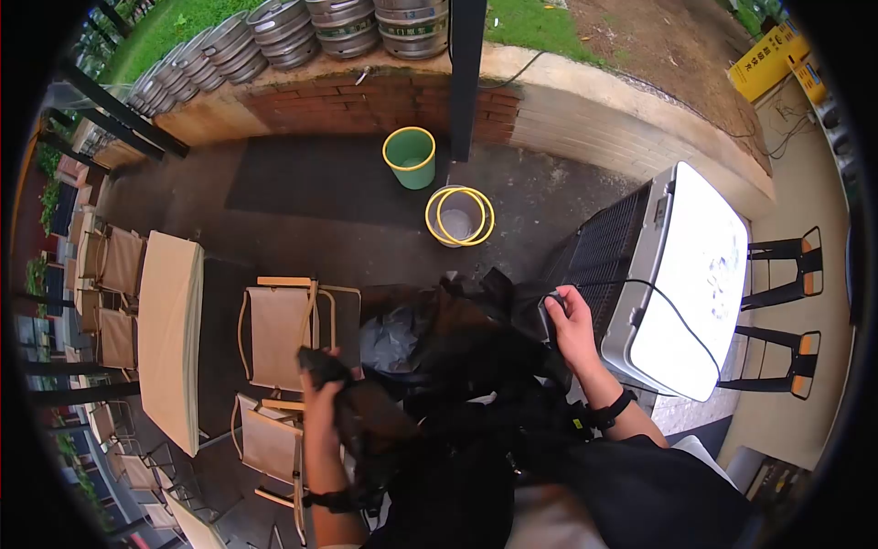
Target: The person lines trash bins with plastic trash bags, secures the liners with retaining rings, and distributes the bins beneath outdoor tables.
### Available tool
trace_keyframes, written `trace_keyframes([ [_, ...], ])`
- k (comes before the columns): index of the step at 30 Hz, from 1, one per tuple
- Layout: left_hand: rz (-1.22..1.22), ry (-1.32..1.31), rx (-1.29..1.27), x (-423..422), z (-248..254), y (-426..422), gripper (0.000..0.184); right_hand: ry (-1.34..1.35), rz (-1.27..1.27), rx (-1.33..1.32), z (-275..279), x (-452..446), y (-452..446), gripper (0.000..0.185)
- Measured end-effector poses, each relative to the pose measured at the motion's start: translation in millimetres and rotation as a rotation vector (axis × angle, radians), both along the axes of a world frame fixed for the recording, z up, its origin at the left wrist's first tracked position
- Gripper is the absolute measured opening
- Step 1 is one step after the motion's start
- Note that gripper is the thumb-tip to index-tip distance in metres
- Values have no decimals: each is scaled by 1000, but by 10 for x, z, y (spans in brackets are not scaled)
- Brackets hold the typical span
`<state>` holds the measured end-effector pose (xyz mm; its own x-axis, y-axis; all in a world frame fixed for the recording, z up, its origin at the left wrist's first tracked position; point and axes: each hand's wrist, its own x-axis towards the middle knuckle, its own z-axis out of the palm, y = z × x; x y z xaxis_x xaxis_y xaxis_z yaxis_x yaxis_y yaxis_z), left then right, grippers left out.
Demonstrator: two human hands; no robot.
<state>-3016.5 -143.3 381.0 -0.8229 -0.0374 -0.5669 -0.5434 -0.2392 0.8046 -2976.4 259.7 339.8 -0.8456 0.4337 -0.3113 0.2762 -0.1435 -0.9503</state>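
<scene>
A dark, partly shiny black plastic bag (393, 339) spreads in front of my body, between my two hands. My left hand (320, 389) is closed around a bunched black part of it at the left. On the other side, my right hand (573, 328) pinches a black edge between thumb and fingers, close to the white-topped cooler unit. The bag's lower part blends into my dark clothing, and its contents cannot be made out.
A green bucket (409, 163) and a grey bucket (457, 220) with yellow rims stand ahead on dark paving. The white-topped cooler unit (690, 274) is at the right. Folding chairs (282, 334) and a beige table (172, 339) stand left. Metal kegs (343, 26) line the wall.
</scene>
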Motion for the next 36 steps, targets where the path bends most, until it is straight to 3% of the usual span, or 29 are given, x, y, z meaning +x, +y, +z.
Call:
trace_keyframes([
  [3, -180, 47, 190, -576, -390, 824, 70, -10, -13, -73, -296, -349, -46, 9],
  [4, -324, 77, 273, -766, -602, 1015, 73, -41, 0, -206, -263, -518, -128, 11],
  [7, -491, -296, 299, -1300, -1160, 1629, 87, -147, 247, -194, -509, -954, -355, 11],
  [9, -612, -394, 438, -1669, -1382, 1821, 80, -175, 250, -342, -703, -1263, -502, 10],
  [11, -720, -438, 440, -2021, -1583, 1782, 68, -315, 71, -295, -805, -1627, -387, 7],
  [14, -846, -476, 185, -2587, -1754, 1498, 54, -403, -196, -313, -767, -1983, -39, 7],
  [18, -953, -373, -304, -3261, -2197, 839, 49, -465, -359, 285, -991, -2240, 640, 5],
  [21, -983, -287, -710, -3501, -2461, 395, 60, -508, -475, 504, -1394, -2287, 1153, 12],
  [23, -1075, -307, -808, -3644, -2477, 402, 67, -662, -269, 830, -1503, -2670, 1131, 20],
  [24, -1086, -332, -850, -3670, -2569, 418, 69, -827, -129, 864, -1603, -2914, 1095, 30],
  [26, -1083, -376, -860, -3630, -2823, 506, 73, -1109, 247, 996, -2076, -3220, 976, 43],
  [29, -1204, -374, -918, -3706, -3199, 974, 49, -1231, 601, 956, -3098, -3340, 820, 43],
  [31, -1196, -209, -927, -3702, -3715, 1161, 34, -1254, 687, 949, -3867, -3255, 719, 32],
  [33, -1208, -48, -938, -3719, -4312, 1271, 40, -1273, 686, 805, -4442, -3223, 623, 21],
  [34, -1325, -204, -1001, -3853, -4494, 1428, 48, -1240, 631, 788, -4642, -3204, 572, 24],
  [36, -1350, -140, -955, -3990, -5128, 1566, 45, -1147, 477, 749, -5031, -3188, 475, 37],
])
